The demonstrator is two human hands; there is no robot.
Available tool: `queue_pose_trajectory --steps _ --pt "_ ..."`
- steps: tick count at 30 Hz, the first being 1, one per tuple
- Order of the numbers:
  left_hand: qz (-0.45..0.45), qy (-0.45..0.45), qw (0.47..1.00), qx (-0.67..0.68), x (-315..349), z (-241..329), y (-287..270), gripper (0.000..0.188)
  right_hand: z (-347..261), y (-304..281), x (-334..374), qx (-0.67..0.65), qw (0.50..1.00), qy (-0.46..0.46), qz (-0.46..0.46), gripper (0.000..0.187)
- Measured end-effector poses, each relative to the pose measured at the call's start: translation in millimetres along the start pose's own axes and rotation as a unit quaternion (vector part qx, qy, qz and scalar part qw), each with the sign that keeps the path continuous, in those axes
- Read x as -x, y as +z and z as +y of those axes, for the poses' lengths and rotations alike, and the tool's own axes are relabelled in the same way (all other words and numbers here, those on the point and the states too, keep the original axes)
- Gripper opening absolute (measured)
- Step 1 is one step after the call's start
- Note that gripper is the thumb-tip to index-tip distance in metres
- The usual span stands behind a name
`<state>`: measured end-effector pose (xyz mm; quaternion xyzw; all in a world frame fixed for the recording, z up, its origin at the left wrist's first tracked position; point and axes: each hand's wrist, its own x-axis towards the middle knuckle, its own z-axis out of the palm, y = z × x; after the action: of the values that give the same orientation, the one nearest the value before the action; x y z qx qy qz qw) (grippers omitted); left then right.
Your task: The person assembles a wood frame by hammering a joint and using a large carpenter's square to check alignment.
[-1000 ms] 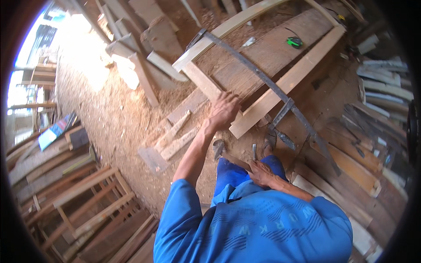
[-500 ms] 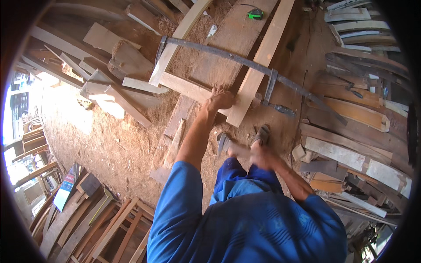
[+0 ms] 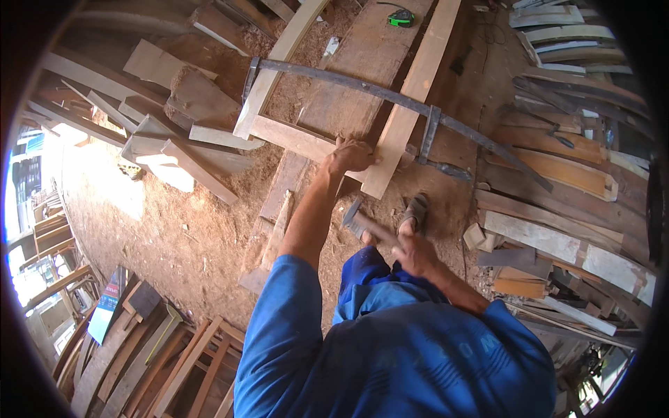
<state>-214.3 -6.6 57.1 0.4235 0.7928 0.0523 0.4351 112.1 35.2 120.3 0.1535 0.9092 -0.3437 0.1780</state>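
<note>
A wooden frame lies across a wide plank (image 3: 341, 97): a left rail (image 3: 286, 52), a right rail (image 3: 418, 83) and a short crosspiece (image 3: 293, 137) between their near ends. My left hand (image 3: 354, 155) is closed over the crosspiece, close against the right rail; its fingertips are partly hidden. In my right hand (image 3: 417, 254) is a hammer (image 3: 376, 228), gripped by its wooden handle, with the metal head pointing away to the left, just short of the crosspiece. A long bar clamp (image 3: 348, 82) spans both rails, its screw handle (image 3: 449, 169) beyond the right one.
A green tape measure (image 3: 401, 18) sits on the far plank. Wood offcuts (image 3: 205, 97) are heaped at the left, and curved boards (image 3: 557, 174) are stacked along the right. Sawdust (image 3: 188, 230) covers the floor. Wooden frames (image 3: 202, 369) stand at the lower left.
The hammer, blurred before, now shows clearly, its head a little farther from my body and nearer the crosspiece. My left hand keeps its place on the frame.
</note>
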Motion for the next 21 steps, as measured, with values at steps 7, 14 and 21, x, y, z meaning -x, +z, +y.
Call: queue_pose_trajectory --steps 7,14,21 --pt "-0.019 -0.008 0.999 -0.040 10 17 -16 0.053 25 -20 -9 0.042 0.976 -0.070 -0.204 0.028" --pt "-0.041 0.001 0.999 -0.006 1 8 -8 0.058 -6 -9 17 -0.045 0.989 -0.071 -0.121 0.027" --pt "-0.057 -0.003 0.998 -0.008 1 17 -16 0.058 40 -47 -38 0.035 0.994 0.067 -0.073 0.031"
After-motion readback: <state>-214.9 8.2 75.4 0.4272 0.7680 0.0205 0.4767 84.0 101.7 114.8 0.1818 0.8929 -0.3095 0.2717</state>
